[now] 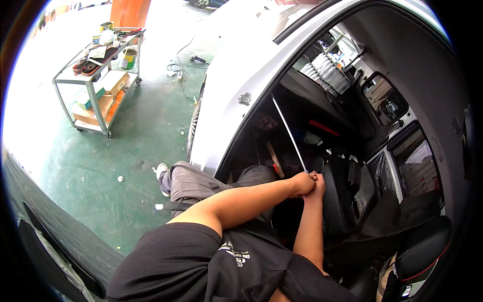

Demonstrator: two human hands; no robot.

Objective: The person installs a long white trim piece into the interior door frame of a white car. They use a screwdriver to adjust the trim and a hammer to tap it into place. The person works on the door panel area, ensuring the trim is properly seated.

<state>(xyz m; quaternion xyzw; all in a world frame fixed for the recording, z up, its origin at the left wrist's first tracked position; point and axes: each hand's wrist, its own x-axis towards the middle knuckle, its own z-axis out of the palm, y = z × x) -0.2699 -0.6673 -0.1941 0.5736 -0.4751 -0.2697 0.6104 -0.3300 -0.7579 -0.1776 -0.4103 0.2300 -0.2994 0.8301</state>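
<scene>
Inside the open car doorway, my left hand (300,184) and my right hand (319,186) are closed together around the near end of a long, thin metal rod (289,125). A bit of blue shows on the rod just above my fingers, but my hands hide its grip end. From there the rod slants up and leftward into the dark interior, and its far tip reaches close to the door frame edge. Beneath the rod, a wooden stick (273,154) lies in the footwell beside something red. The dark car seat (336,196) is just right of my hands.
The white car body (231,85) and its door frame run along my left. A metal cart (63,79) with tools, tins and boxes stands farther left on the green floor (141,131). Near the wheel lie a cable and a power tool (198,59). Plastic-wrapped panels (60,216) are at lower left.
</scene>
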